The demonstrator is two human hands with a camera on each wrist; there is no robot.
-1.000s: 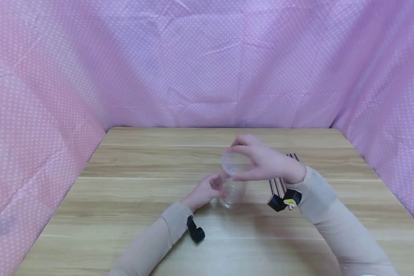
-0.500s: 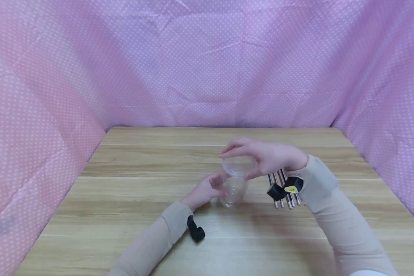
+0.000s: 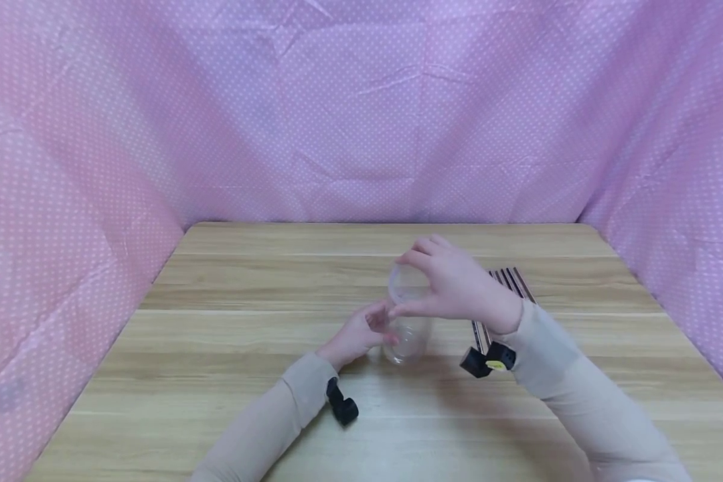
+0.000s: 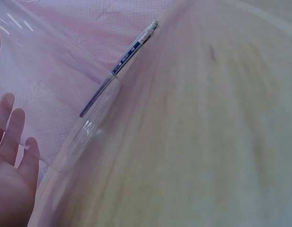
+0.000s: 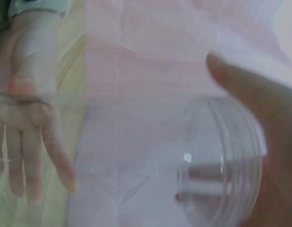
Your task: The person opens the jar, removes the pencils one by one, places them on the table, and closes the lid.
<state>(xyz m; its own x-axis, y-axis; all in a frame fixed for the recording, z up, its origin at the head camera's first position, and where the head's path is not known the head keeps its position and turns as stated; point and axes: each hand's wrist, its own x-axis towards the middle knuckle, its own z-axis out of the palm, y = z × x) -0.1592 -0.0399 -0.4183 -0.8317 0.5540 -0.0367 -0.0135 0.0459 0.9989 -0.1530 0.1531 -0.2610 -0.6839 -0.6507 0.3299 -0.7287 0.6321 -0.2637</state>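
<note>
A clear plastic jar [image 3: 411, 343] stands upright near the middle of the table. My left hand [image 3: 357, 336] holds its body from the left, thumb on the near side. In the left wrist view, the fingers [image 4: 14, 137] of that hand lie along the jar's clear wall [image 4: 56, 90]. Around the clear lid [image 3: 406, 282] at the top, my right hand [image 3: 454, 284] curls its thumb and fingers. The right wrist view shows the ridged lid [image 5: 226, 161] at the jar's end, one blurred finger [image 5: 250, 87] beside it.
Several pencils [image 3: 511, 277] lie side by side on the wooden table [image 3: 247, 288], partly hidden under the right forearm. Pink dotted cloth [image 3: 361, 134] hangs behind the table and along both sides. Each wrist wears a small black camera.
My right hand turned one way about the lid, then back, its wrist now nearer the table's front. The pencils' far ends show again. The left hand and jar stayed put.
</note>
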